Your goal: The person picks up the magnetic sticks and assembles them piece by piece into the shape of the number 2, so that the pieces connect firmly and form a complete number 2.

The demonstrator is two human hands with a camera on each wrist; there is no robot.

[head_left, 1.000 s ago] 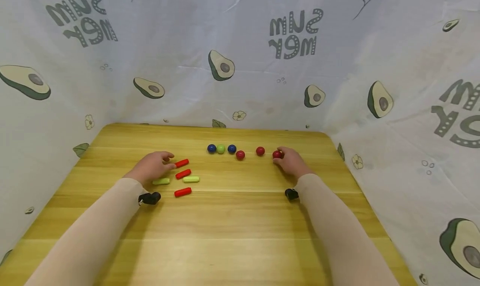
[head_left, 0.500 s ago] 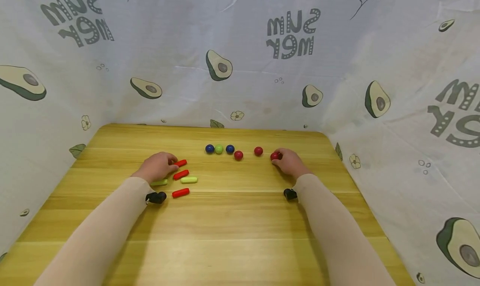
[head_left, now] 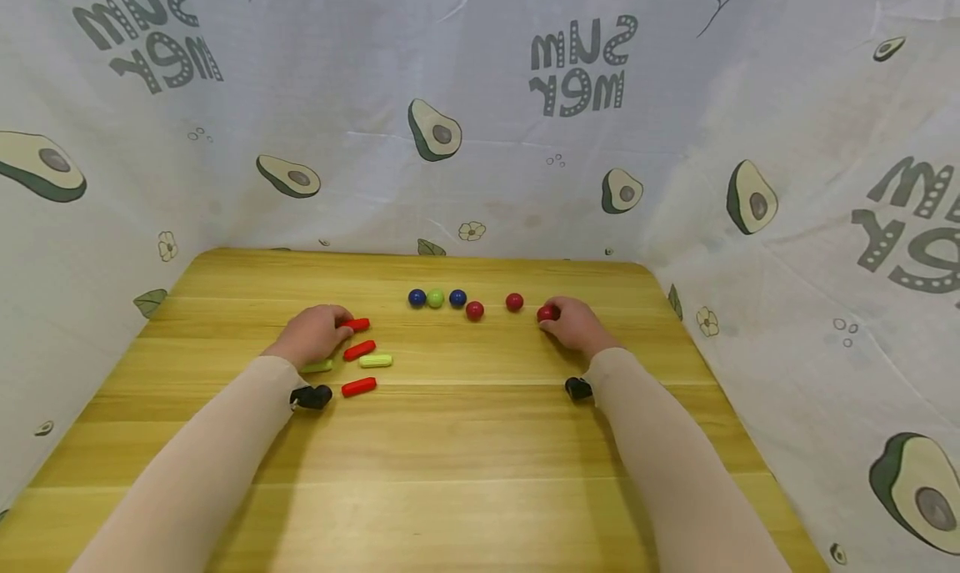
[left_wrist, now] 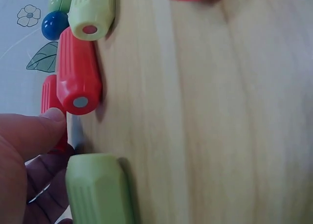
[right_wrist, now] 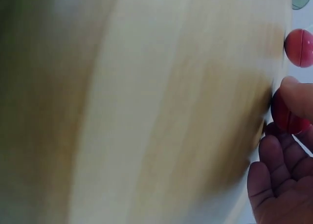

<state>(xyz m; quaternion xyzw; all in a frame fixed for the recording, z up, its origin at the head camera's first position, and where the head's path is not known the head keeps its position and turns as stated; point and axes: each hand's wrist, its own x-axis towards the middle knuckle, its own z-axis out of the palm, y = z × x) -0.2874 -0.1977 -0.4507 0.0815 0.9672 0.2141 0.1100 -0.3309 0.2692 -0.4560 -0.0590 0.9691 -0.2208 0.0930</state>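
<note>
My left hand (head_left: 311,333) pinches the left end of the farthest red magnetic building stick (head_left: 360,324) between thumb and fingers. The left wrist view shows the thumb on that red stick (left_wrist: 48,94). A second red stick (head_left: 359,350) and a light green stick (head_left: 376,360) lie just nearer, with a third red stick (head_left: 358,387) in front. Another green stick (head_left: 318,365) is partly hidden under the left wrist. Far over to the right, my right hand (head_left: 577,325) holds a glossy red ball (head_left: 546,314) between thumb and fingers, low over the wooden table (head_left: 465,439).
At the back, two blue balls flank a green ball (head_left: 435,299), the left blue ball (head_left: 417,299) close against it. A red ball (head_left: 475,311) lies beside the right blue ball (head_left: 457,298). Another red ball (head_left: 513,302) sits near the right hand. A patterned cloth (head_left: 360,139) hangs behind the table.
My left hand has moved right and taken hold of the farthest red stick, which has turned slightly. The right hand has drawn its red ball a little nearer.
</note>
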